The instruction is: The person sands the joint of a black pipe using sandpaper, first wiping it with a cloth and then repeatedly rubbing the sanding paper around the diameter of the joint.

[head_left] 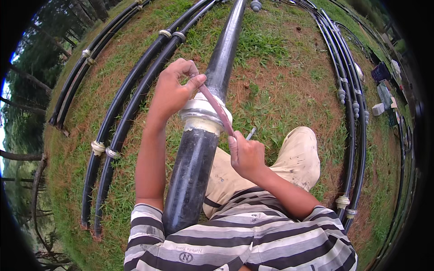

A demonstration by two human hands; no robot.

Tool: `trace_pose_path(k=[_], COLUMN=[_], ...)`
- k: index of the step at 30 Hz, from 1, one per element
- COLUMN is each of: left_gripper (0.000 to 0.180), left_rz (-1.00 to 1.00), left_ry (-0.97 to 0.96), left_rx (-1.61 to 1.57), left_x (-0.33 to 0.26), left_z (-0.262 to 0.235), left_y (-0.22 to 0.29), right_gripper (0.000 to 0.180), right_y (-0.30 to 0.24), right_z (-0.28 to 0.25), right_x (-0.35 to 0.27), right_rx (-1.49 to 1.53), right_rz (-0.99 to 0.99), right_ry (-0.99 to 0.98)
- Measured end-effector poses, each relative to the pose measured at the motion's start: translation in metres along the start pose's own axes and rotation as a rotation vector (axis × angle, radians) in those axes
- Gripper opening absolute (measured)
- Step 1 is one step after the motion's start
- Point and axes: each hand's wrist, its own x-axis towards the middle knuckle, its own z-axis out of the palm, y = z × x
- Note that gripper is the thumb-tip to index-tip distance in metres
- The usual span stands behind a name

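A thick black pipe runs from my lap away from me, with a white and cream collar around it. Across the right side of this collar, both hands stretch a narrow reddish-brown strip; its exact kind I cannot tell. My left hand pinches the far end between thumb and fingers, just left of the pipe. Closed around the near end, my right hand sits to the right of the pipe, above my thigh. The strip looks taut and slanted, touching or very near the collar.
Paired black pipes with pale collars lie on the grass at left. More long black pipes lie at right, several with grey fittings. A small grey metal piece shows beside my right hand. A white box stands far right.
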Motion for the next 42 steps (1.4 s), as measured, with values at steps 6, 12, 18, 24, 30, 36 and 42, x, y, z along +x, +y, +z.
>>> trace_pose_path(k=[6,12,18,24,30,36,42], left_gripper=[0.025,0.024,0.024,0.024,0.021,0.027,0.027], left_rz=[0.129,-0.189,-0.032,0.039,-0.170,-0.130,-0.247], left_ry=[-0.085,0.022,-0.034,-0.107,0.026,0.023,0.047], left_rx=[0.094,0.001,0.061,-0.101,-0.047,-0.168,-0.347], left_x=[-0.020,0.011,0.006,-0.009,-0.003,-0.022,-0.036], left_z=[0.034,0.001,0.022,0.009,-0.016,0.013,-0.007], left_y=[0.038,-0.015,0.012,0.024,-0.021,-0.007,-0.051], right_gripper=[0.026,0.029,0.027,0.027,0.028,0.028,0.034], right_y=[0.015,0.012,0.022,0.006,-0.006,-0.001,-0.014], right_z=[0.013,0.004,-0.003,0.012,-0.023,-0.043,-0.061], right_x=[-0.058,0.017,-0.016,-0.040,0.024,-0.009,0.037], right_rx=[0.019,0.025,0.177,0.256,0.220,0.232,0.158], right_rz=[0.041,0.067,0.022,-0.012,-0.007,0.099,0.050], right_ry=[0.011,0.068,-0.029,0.001,0.014,-0.095,-0.152])
